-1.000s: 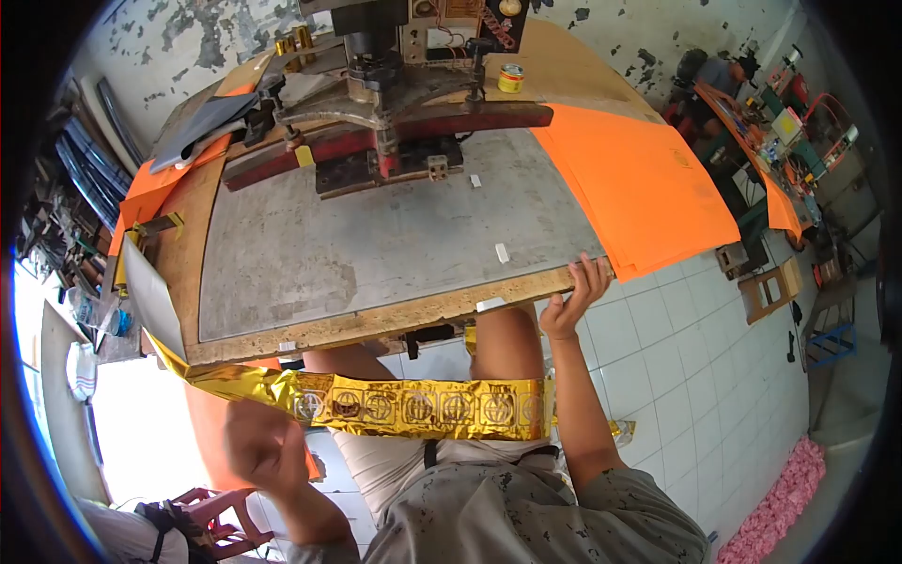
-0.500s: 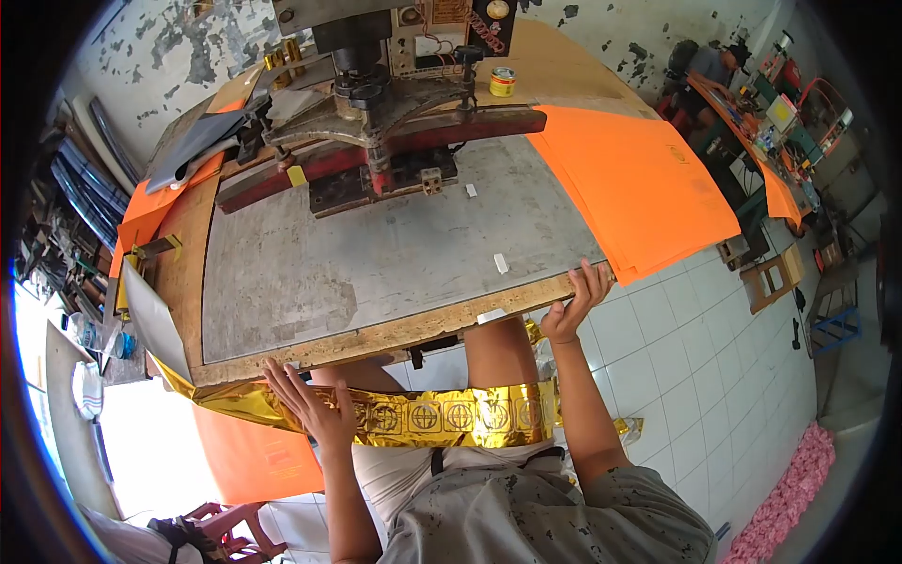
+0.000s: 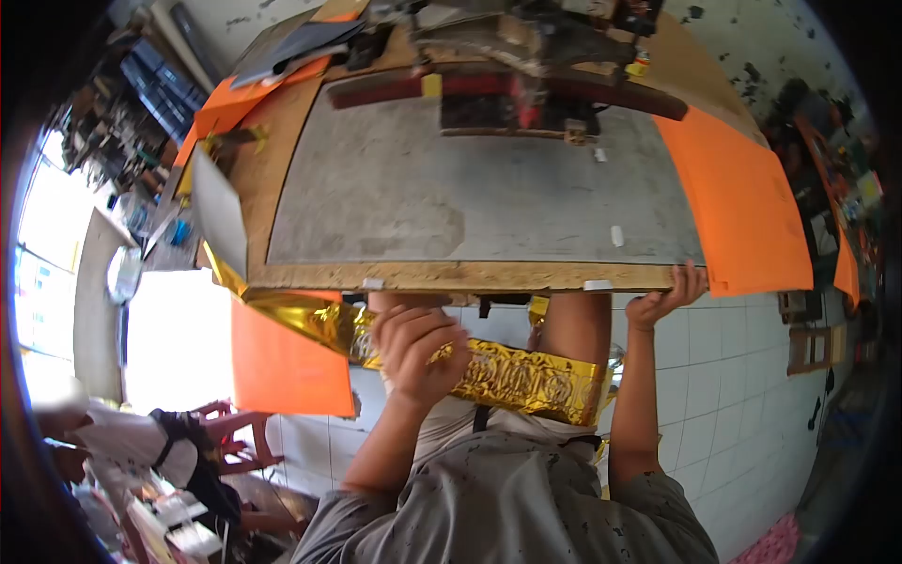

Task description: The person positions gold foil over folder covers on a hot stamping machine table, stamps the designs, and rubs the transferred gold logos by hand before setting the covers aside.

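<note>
A gold foil strip (image 3: pixel 536 381) with stamped round marks runs across my lap, below the wooden front edge of the board (image 3: pixel 489 276). My left hand (image 3: pixel 418 352) is closed round the strip, its fingers curled over the foil. At the board's right front corner, my right hand (image 3: pixel 665 296) grips the wooden edge. A grey metal plate (image 3: pixel 376 188) lies on the board under the press head (image 3: pixel 517 103). Small white pieces stick to the plate and the edge. Orange sheets (image 3: pixel 747 211) lie just beyond my right hand.
More orange paper (image 3: pixel 287 357) hangs low at the left. A bent grey sheet (image 3: pixel 218 211) stands at the board's left side. Another person (image 3: pixel 141 442) is at the lower left near a red stool (image 3: pixel 249 437). A cluttered workbench (image 3: pixel 827 179) is at the far right.
My left hand has moved from the board's front edge onto the foil and closed on it. The view has turned left, and the other person has come into view. My right hand stays at the corner.
</note>
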The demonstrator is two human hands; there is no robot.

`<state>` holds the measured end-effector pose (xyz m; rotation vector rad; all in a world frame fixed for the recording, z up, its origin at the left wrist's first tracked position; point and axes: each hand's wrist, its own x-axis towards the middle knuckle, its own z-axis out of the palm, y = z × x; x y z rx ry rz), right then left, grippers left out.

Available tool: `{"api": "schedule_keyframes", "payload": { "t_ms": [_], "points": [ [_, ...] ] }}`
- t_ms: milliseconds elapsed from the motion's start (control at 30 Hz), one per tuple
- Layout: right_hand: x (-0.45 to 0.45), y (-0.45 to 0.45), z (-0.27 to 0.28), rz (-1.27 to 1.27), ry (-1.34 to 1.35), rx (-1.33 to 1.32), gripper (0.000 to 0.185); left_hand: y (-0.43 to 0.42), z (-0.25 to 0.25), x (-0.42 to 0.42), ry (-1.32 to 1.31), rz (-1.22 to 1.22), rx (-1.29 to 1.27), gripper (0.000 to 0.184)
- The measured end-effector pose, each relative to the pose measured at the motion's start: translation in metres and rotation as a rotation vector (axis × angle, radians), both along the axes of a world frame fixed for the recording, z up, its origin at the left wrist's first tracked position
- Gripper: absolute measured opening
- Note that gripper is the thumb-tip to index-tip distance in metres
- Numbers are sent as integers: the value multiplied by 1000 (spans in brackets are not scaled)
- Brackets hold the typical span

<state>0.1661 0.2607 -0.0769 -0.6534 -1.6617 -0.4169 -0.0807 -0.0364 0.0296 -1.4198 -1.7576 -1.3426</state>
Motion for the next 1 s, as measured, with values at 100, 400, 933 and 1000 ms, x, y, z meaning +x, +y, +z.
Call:
{"api": "schedule_keyframes", "payload": {
  "t_ms": [100,400,933,1000],
  "points": [
    [3,-3,1,-1,-38,-16,52,4,-17,-3,-28,28,-64,23],
    [-1,-9,9,0,-68,-15,49,-28,-48,-59,57,436,-119,26],
    [-3,-22,12,-2,-38,-123,47,-37,-54,-43,49,462,-260,29],
    [-1,-22,13,-10,-55,-123,47,-39,-45,-38,-30,399,-234,20]
  ]
}}
